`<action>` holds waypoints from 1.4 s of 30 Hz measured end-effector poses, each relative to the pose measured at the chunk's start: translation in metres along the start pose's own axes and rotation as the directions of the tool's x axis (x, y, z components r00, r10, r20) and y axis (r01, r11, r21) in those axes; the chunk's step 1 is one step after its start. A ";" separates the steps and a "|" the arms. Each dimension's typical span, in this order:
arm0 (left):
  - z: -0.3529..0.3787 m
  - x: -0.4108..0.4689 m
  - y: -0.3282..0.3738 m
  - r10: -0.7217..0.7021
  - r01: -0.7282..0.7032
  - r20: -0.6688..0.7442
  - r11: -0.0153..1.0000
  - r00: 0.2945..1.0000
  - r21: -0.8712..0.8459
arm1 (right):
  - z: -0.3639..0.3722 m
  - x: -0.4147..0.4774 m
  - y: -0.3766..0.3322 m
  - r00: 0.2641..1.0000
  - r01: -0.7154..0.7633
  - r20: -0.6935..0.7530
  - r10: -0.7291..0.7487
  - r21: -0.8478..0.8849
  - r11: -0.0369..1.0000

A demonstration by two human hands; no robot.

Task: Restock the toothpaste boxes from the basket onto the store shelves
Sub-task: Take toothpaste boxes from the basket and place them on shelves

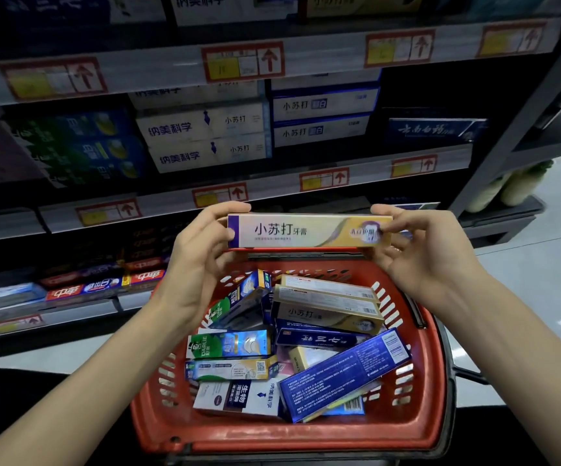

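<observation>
Above our red basket (289,435) of toothpaste boxes (232,344), our left hand (201,250) and right hand (420,253) each gripping an end of a level gold toothpaste box (309,232), stocked shelves (306,183) beyond.

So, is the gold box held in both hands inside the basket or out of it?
Out. The left hand and right hand hold the gold box level, above the basket.

A pale glossy floor (548,274) shows bright streaks beside a dark side rack (504,213) holding green-white bottles (521,183).
</observation>
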State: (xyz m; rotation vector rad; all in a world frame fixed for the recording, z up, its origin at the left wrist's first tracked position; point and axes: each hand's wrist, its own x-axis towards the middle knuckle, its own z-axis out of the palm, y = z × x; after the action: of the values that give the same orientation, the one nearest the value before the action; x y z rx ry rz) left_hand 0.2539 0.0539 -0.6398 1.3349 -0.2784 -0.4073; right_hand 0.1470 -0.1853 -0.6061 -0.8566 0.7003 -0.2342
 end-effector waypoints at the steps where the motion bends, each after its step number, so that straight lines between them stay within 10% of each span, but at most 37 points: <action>1: 0.000 0.000 0.000 0.013 -0.013 0.010 1.000 1.000 0.002 | -0.001 0.000 0.001 1.000 0.008 -0.008 -0.008 -0.008 1.000; 42: 0.009 -0.003 0.001 -0.165 0.161 -0.172 0.986 0.971 -0.035 | 0.000 0.002 0.004 0.997 0.075 0.041 -0.067 -0.273 0.959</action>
State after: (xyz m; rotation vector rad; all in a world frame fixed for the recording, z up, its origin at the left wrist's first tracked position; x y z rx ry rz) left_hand 0.2479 0.0474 -0.6369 1.3687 -0.0182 -0.4266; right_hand 0.1482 -0.1836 -0.6099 -1.1496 0.6826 -0.1898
